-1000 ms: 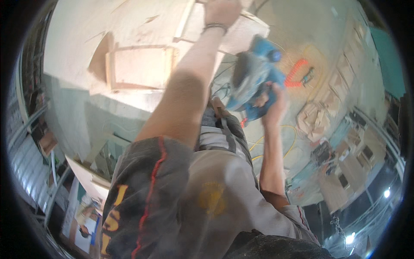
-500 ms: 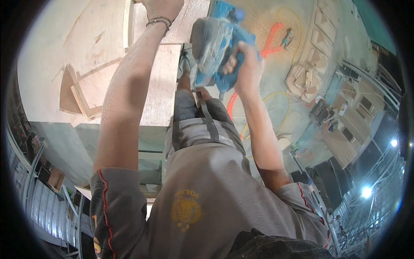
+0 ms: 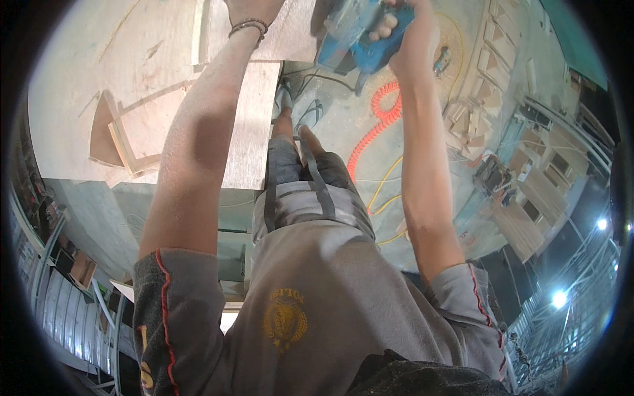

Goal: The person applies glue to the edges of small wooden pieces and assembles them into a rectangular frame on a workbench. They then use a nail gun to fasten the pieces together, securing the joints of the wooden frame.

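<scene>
My right hand (image 3: 403,30) grips a blue power tool (image 3: 360,36) at the top of the view, just past the edge of a plywood sheet (image 3: 152,86). My left hand (image 3: 254,8), with a beaded bracelet at the wrist, presses down on a wooden piece (image 3: 290,39) lying on that sheet; its fingers are cut off by the frame's top edge. Small wooden frame parts (image 3: 122,142) rest on the plywood to the left of my left arm. My grey shirt and shorts fill the lower middle.
An orange coiled hose (image 3: 376,125) and yellow cables (image 3: 383,191) lie on the concrete floor beside my sandalled feet (image 3: 310,112). Stacks of wooden frames (image 3: 489,72) stand to the right. Bright lamps (image 3: 560,298) shine at the lower right.
The view has tilted so both arms reach higher in the frame. The blue tool has shifted up and left toward the plywood edge, and my left hand stays on the wood.
</scene>
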A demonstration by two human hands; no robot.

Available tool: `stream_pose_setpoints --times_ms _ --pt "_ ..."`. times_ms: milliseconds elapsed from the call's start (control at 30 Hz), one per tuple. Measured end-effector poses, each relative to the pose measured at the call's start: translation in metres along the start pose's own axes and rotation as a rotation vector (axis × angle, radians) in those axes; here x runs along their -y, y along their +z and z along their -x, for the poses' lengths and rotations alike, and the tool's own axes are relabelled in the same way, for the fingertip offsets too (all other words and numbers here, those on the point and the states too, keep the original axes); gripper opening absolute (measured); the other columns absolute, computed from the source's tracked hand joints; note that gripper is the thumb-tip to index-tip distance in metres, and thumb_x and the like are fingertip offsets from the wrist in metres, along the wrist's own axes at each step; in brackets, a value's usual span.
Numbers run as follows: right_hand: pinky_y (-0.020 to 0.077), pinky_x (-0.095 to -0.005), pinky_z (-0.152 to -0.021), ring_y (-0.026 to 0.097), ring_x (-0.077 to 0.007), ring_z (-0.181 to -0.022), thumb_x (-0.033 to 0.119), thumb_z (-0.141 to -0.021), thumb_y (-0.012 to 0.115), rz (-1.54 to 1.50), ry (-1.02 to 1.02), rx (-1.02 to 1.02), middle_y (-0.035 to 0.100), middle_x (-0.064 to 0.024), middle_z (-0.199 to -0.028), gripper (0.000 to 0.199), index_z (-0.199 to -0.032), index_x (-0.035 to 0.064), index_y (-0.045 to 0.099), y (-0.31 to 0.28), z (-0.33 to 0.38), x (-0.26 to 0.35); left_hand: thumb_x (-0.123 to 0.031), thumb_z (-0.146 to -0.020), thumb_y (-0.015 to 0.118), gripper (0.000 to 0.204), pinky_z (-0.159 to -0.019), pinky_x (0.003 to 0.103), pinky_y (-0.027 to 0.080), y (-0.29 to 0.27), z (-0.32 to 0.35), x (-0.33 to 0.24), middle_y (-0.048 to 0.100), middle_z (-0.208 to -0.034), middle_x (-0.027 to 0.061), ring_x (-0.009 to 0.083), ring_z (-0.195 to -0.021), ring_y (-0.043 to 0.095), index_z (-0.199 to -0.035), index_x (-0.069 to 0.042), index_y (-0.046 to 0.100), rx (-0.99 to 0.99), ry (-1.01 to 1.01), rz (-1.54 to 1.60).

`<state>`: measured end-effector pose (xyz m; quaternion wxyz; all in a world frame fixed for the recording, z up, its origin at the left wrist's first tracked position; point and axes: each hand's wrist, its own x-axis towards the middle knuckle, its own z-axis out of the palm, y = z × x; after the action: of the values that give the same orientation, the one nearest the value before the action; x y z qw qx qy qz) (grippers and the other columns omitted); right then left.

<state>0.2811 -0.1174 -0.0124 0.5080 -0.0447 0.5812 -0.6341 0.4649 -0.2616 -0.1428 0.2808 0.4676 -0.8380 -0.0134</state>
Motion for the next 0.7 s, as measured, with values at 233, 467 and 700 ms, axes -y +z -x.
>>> stream_pose_setpoints --times_ms 233,467,700 --pt "0.0415 -0.0305 -0.049 0.050 -0.0148 -0.050 0.026 -0.094 0.063 0.259 0.095 -0.107 0.052 -0.0036 -0.062 0.023 -0.091 0.0039 0.060 -0.028 0.135 -0.063 -0.024 -0.092 0.056 0.025 -0.093 0.049 0.042 -0.001 -0.003 -0.001 0.067 -0.088 0.0130 0.0314 -0.096 0.062 -0.078 -0.006 0.068 0.052 -0.047 -0.071" --pt "0.0427 -0.0313 -0.050 0.052 -0.0143 -0.051 0.024 -0.096 0.062 0.279 0.138 -0.190 0.054 -0.0035 -0.061 0.024 -0.082 0.0047 0.059 -0.036 0.177 -0.101 -0.024 -0.092 0.056 0.026 -0.094 0.051 0.041 0.003 -0.001 -0.004 0.067 -0.089 0.0135 0.0322 -0.096 0.061 -0.079 -0.005 0.068 0.026 -0.019 -0.115" --pt "0.0438 -0.0333 -0.050 0.051 -0.0168 -0.051 0.022 -0.093 0.060 0.268 0.080 -0.179 0.051 -0.0055 -0.059 0.022 -0.081 0.0036 0.057 -0.016 0.125 -0.072 -0.024 -0.092 0.057 0.024 -0.092 0.051 0.040 -0.005 -0.004 -0.001 0.067 -0.088 0.0122 0.0318 -0.093 0.061 -0.077 -0.007 0.067 0.079 -0.039 -0.028"
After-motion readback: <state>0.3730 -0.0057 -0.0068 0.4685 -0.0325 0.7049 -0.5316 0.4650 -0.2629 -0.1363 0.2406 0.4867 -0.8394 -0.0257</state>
